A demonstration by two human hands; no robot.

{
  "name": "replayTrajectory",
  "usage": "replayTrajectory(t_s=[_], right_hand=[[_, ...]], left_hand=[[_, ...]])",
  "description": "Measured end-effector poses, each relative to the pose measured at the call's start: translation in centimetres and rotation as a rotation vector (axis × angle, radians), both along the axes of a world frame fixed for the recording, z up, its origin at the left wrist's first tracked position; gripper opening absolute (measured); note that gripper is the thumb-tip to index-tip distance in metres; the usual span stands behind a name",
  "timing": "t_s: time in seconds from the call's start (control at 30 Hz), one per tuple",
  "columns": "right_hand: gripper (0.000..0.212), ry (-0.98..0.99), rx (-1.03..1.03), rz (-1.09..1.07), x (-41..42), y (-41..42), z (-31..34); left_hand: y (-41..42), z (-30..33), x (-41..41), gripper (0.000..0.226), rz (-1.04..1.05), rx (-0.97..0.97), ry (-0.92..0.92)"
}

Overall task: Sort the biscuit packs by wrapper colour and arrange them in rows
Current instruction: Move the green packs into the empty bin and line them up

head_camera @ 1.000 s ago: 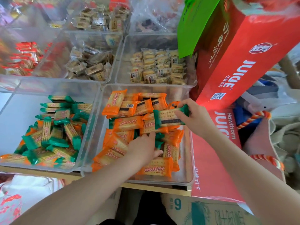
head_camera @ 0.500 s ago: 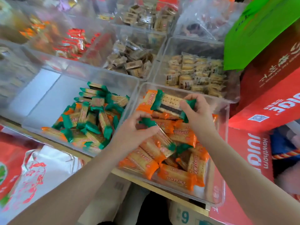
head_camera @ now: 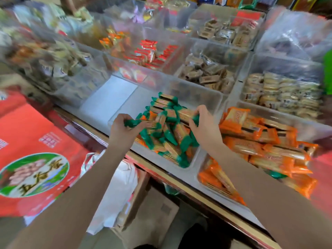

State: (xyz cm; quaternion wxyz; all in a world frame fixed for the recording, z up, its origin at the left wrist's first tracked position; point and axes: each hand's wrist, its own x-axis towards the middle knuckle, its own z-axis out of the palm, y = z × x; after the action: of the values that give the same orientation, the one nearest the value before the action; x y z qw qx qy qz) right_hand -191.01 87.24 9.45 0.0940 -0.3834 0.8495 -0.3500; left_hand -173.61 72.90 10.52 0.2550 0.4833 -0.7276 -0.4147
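Sorting by colour, so two clear bins: green bin left, orange bin right w/ orange packs. Both hands over green pile: right hand and left hand each pinch a green pack, prob to drop there. No rows yet.

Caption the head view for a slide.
Both hands, left and right, carry green-wrapped biscuit packs over the clear plastic bin.
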Motion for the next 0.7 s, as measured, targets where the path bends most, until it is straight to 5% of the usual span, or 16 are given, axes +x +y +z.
replayTrajectory(t_s=[0.17, 0.33, 0.53, 0.7], right_hand=[[0.024, 0.078, 0.278, 0.095, 3.0, -2.3, -1.7], [0.065, 0.266, 0.437, 0.375, 5.5, -3.4, -2.2], [0.079, 0.402, 0.657, 0.534, 5.9, -6.7, -2.4], [0.072, 0.549, 0.724, 0.609, 4.5, -9.2, -2.4]], left_hand=[[-3.4, -0.9, 1.4, 0.044, -0.208, -0.141, -0.100], [-6.6, -1.5, 1.5, 0.044, -0.443, -0.236, -0.160], [-9.3, -1.1, 0.1, 0.034, -0.449, -0.172, -0.075], [-11.6, -1.4, -1.9, 0.038, -0.367, -0.015, -0.072]])
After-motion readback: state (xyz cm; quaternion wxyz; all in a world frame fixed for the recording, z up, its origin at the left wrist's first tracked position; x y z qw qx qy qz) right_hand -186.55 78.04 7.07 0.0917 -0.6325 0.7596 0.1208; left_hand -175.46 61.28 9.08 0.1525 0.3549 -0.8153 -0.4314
